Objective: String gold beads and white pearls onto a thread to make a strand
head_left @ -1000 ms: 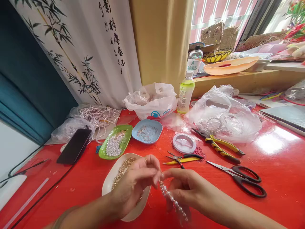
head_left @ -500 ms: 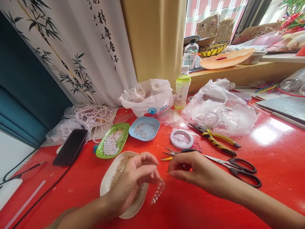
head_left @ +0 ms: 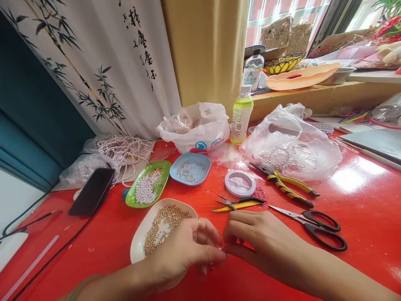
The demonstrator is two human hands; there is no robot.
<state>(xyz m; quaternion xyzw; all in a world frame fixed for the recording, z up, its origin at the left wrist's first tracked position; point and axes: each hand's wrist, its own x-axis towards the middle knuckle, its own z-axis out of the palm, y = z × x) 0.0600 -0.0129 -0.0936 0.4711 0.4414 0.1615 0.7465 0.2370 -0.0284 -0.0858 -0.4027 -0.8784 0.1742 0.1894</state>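
My left hand (head_left: pixel 192 251) is closed in a pinch on a short strand of clear beads (head_left: pixel 211 266); most of the strand is hidden behind my fingers. My right hand (head_left: pixel 250 232) meets it fingertip to fingertip, thumb and forefinger pressed together. Whatever is in the right hand's pinch is too small or hidden to make out. Beside my left hand lies a cream dish (head_left: pixel 138 246) of loose gold beads (head_left: pixel 153 234). Small yellow-handled pliers (head_left: pixel 239 204) lie just beyond my right hand, and black-handled scissors (head_left: pixel 316 223) are to its right.
Farther back are a green tray (head_left: pixel 163 171) of white beads, a blue dish (head_left: pixel 205 165) of metal pins, a white spool (head_left: pixel 240 184) and larger pliers (head_left: pixel 283 184). Plastic bags (head_left: pixel 194 138) and a bottle (head_left: pixel 241 119) stand behind. A phone (head_left: pixel 92 192) lies at left.
My two hands have come together, the left moving right and lower. The bead strand that dangled below my left hand is now mostly hidden. More of the gold beads shows.
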